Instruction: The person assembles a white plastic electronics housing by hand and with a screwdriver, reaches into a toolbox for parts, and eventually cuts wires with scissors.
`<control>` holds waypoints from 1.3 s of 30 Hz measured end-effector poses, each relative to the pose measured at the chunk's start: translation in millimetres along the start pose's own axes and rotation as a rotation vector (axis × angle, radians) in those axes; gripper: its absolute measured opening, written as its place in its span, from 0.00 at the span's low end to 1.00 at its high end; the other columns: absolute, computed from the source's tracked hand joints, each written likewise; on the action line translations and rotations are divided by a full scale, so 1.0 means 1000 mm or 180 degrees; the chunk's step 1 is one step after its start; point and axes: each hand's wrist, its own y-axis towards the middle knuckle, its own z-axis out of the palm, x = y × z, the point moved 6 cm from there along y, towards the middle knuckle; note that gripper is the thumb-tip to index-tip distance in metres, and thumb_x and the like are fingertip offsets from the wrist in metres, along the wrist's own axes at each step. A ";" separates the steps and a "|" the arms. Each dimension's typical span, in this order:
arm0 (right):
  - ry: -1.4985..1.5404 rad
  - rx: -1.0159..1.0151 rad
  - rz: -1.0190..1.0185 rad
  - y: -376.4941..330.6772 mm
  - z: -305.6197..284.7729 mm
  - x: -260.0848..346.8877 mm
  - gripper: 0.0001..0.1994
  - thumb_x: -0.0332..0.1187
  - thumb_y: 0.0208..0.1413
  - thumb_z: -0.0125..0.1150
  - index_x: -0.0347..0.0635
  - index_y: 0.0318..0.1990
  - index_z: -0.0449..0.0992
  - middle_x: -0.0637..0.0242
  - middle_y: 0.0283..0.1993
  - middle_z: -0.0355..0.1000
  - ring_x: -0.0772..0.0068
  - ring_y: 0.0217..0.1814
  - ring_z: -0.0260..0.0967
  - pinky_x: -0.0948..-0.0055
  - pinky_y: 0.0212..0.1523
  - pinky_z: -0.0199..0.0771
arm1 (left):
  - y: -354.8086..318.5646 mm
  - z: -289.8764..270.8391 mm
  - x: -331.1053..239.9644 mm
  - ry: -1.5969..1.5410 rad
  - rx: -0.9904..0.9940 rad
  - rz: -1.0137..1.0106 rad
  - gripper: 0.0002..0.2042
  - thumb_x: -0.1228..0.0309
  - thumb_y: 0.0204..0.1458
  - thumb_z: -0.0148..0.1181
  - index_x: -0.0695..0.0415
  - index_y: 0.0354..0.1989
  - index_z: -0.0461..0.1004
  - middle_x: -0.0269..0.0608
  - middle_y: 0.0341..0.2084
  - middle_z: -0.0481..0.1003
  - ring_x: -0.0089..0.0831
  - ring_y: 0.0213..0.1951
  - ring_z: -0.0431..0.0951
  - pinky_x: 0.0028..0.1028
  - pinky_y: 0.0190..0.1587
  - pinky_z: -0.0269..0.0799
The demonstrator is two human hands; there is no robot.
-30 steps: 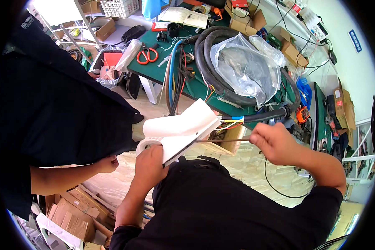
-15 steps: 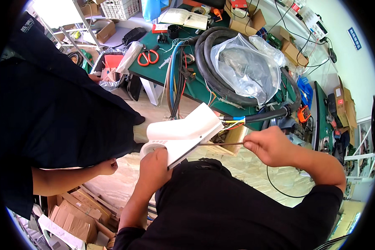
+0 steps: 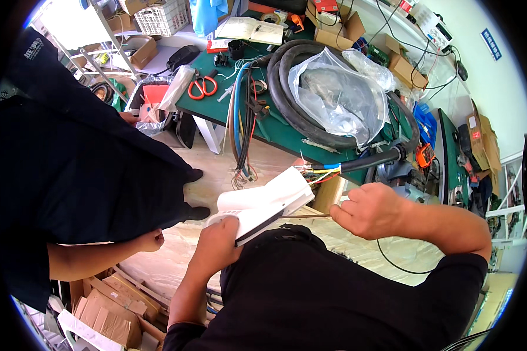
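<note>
My left hand (image 3: 216, 243) is closed on the lower end of a white plastic housing (image 3: 266, 205), which is held tilted in front of my waist. Along its lower edge runs a dark strip. To the right, my right hand (image 3: 369, 210) is in a fist around one end of a thin brown rod (image 3: 307, 216); the rod's other end meets the housing's edge, and I cannot tell if it goes inside. Just beyond the housing's upper end, thin coloured wires (image 3: 328, 170) come out of a thick black cable (image 3: 377, 159).
The green table (image 3: 211, 108) carries the coiled cable, a clear plastic bag (image 3: 339, 96), red-handled scissors (image 3: 202, 85) and an open notebook (image 3: 249, 28). A co-worker in dark clothes (image 3: 93, 169) stands at my left. Cardboard boxes (image 3: 108, 316) lie on the floor at lower left.
The housing has turned and shifted slightly right and down, so its round vented end shows less. My right hand has moved a little left and down with the rod.
</note>
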 end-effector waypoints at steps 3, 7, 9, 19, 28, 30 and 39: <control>0.2010 0.0448 0.1503 -0.012 0.034 -0.013 0.09 0.35 0.57 0.56 0.39 0.37 0.78 0.66 0.24 0.72 0.65 0.28 0.72 0.64 0.26 0.67 | -0.005 -0.007 -0.007 0.0401 -0.0379 0.0089 0.17 0.75 0.36 0.66 0.61 0.35 0.67 0.51 0.32 0.72 0.52 0.35 0.75 0.43 0.37 0.71; 0.4372 0.0682 0.2692 -0.019 0.070 -0.018 0.12 0.35 0.61 0.52 0.35 0.36 0.79 0.60 0.30 0.76 0.59 0.34 0.74 0.63 0.32 0.71 | -0.003 -0.010 -0.003 0.0705 -0.0585 0.0135 0.18 0.76 0.34 0.65 0.61 0.36 0.67 0.49 0.33 0.72 0.50 0.34 0.76 0.43 0.37 0.71; 0.2675 0.0399 0.1763 -0.007 0.053 -0.019 0.10 0.33 0.55 0.56 0.35 0.36 0.78 0.64 0.27 0.72 0.68 0.30 0.70 0.68 0.33 0.69 | 0.000 -0.011 0.000 0.0546 -0.0351 0.0113 0.19 0.76 0.33 0.65 0.62 0.36 0.67 0.50 0.33 0.73 0.50 0.33 0.76 0.43 0.37 0.71; -0.0879 -0.0655 -0.0389 0.000 0.002 0.014 0.12 0.34 0.44 0.56 0.40 0.36 0.77 0.77 0.23 0.62 0.81 0.24 0.60 0.80 0.21 0.53 | 0.005 0.002 -0.005 -0.0204 0.0650 -0.0023 0.15 0.74 0.38 0.65 0.63 0.32 0.65 0.57 0.30 0.73 0.58 0.36 0.74 0.46 0.38 0.70; 0.0595 0.0199 0.0971 -0.007 0.029 0.002 0.10 0.30 0.46 0.60 0.43 0.38 0.79 0.73 0.22 0.64 0.71 0.22 0.66 0.71 0.20 0.65 | 0.000 -0.008 -0.020 0.0196 0.0146 0.0112 0.17 0.75 0.36 0.66 0.62 0.35 0.66 0.53 0.30 0.73 0.54 0.35 0.75 0.43 0.37 0.71; 0.1502 0.0335 0.1573 -0.012 0.043 -0.007 0.09 0.32 0.52 0.59 0.42 0.39 0.78 0.68 0.27 0.71 0.63 0.26 0.71 0.65 0.24 0.69 | 0.000 -0.009 -0.025 0.0386 -0.0109 0.0148 0.16 0.75 0.36 0.65 0.62 0.34 0.66 0.52 0.29 0.72 0.53 0.33 0.75 0.43 0.36 0.71; 0.0440 0.0239 0.1030 0.002 0.045 -0.010 0.09 0.36 0.53 0.59 0.43 0.37 0.79 0.69 0.29 0.70 0.70 0.34 0.69 0.71 0.28 0.65 | 0.006 -0.001 -0.012 0.0220 0.0080 -0.0136 0.15 0.75 0.38 0.64 0.63 0.33 0.65 0.54 0.28 0.72 0.56 0.32 0.75 0.45 0.35 0.71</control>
